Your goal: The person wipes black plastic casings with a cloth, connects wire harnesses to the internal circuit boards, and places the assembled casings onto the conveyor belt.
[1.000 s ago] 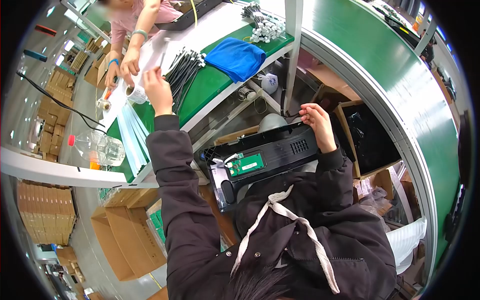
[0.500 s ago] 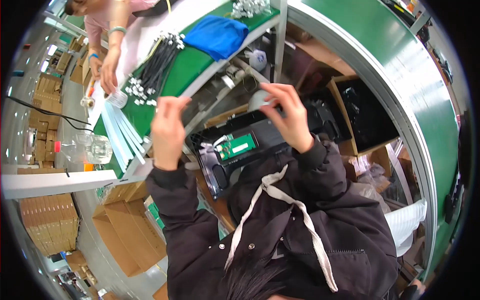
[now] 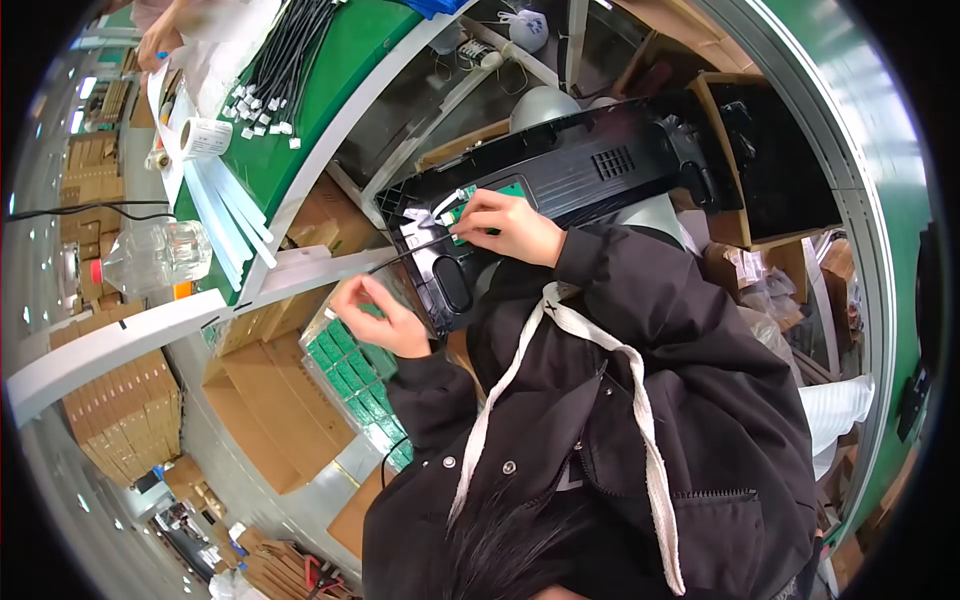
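A black cable (image 3: 408,253) with a white connector end stretches between my hands. My right hand (image 3: 515,230) pinches one end of it at the green circuit board (image 3: 508,191); its fingertips cover the exact contact point. Lower and to the left, my left hand (image 3: 383,318) has its fingers curled round the other part of the cable, and a small white plug pokes out beside the fingertips. The board sits in a long black plastic housing (image 3: 570,178) lying across my lap. White wires (image 3: 447,207) run at the board's left edge, close to my right fingertips.
More black cables with white plugs (image 3: 290,60) lie on the green bench (image 3: 350,60), near a label roll (image 3: 205,137) and pale blue strips (image 3: 222,220). A water bottle (image 3: 155,257) is at the left. A co-worker's hand (image 3: 158,38) shows top left. Cartons (image 3: 275,415) stand below.
Both hands have come down from in front of the bench. The right is now at the circuit board with the cable, the left lower beside the housing. The view has shifted.
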`<state>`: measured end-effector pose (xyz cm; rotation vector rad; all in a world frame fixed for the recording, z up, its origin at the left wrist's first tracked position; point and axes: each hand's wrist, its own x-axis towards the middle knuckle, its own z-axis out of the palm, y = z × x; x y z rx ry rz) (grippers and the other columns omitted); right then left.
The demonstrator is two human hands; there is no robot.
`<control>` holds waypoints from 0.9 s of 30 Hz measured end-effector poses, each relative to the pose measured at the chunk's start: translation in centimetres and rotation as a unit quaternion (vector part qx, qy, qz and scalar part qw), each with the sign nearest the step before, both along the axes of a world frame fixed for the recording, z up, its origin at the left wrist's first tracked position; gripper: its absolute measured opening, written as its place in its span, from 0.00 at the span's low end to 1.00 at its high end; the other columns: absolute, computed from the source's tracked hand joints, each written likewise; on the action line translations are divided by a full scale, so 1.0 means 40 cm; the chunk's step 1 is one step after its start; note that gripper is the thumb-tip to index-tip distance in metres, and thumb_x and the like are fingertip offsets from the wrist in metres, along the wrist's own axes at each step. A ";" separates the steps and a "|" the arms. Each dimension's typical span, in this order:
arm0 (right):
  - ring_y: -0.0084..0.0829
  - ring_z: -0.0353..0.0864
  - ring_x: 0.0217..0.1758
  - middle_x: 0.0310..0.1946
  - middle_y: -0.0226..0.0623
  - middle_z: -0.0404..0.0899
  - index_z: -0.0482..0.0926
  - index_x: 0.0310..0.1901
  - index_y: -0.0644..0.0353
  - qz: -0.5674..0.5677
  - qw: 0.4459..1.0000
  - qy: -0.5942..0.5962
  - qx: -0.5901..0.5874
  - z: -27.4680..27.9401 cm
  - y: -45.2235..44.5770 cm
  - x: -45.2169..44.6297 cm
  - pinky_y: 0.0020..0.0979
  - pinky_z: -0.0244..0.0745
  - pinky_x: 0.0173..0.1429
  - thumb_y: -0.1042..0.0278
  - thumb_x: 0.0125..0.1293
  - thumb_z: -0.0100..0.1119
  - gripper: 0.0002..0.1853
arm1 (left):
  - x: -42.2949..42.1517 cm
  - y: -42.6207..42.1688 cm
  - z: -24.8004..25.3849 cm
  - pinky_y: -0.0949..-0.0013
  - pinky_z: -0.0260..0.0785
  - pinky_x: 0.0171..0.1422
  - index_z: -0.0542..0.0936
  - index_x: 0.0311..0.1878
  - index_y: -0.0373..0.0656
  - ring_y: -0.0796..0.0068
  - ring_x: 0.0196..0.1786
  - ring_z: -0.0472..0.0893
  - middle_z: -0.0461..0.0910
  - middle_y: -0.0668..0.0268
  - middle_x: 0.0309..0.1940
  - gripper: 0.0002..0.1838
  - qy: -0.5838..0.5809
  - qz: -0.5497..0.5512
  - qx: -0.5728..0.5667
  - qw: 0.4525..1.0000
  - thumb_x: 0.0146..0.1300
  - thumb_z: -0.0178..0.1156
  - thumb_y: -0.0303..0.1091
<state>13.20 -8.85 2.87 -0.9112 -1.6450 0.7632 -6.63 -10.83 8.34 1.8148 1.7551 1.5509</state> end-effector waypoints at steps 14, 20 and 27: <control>0.35 0.78 0.31 0.32 0.33 0.73 0.80 0.34 0.61 0.045 0.992 -0.106 0.054 -0.066 0.042 -0.054 0.34 0.73 0.34 0.72 0.47 0.66 0.11 | 0.015 0.068 -0.070 0.73 0.62 0.59 0.59 0.65 0.39 0.76 0.54 0.71 0.71 0.64 0.54 0.29 -0.248 -0.207 -0.322 0.890 0.61 0.58 0.23; 0.37 0.77 0.34 0.31 0.34 0.72 0.79 0.34 0.61 0.065 0.986 -0.143 0.060 -0.073 0.043 -0.058 0.36 0.71 0.34 0.69 0.45 0.66 0.12 | -0.016 0.088 -0.130 0.71 0.62 0.61 0.56 0.66 0.37 0.73 0.56 0.71 0.67 0.58 0.57 0.36 -0.206 -0.178 -0.333 0.903 0.55 0.60 0.19; 0.39 0.77 0.32 0.28 0.35 0.70 0.79 0.31 0.59 0.066 0.987 -0.131 0.058 -0.084 0.051 -0.067 0.39 0.70 0.33 0.68 0.43 0.65 0.11 | -0.008 0.093 -0.114 0.71 0.63 0.59 0.59 0.64 0.38 0.74 0.54 0.72 0.70 0.61 0.55 0.32 -0.179 -0.176 -0.350 0.902 0.56 0.60 0.20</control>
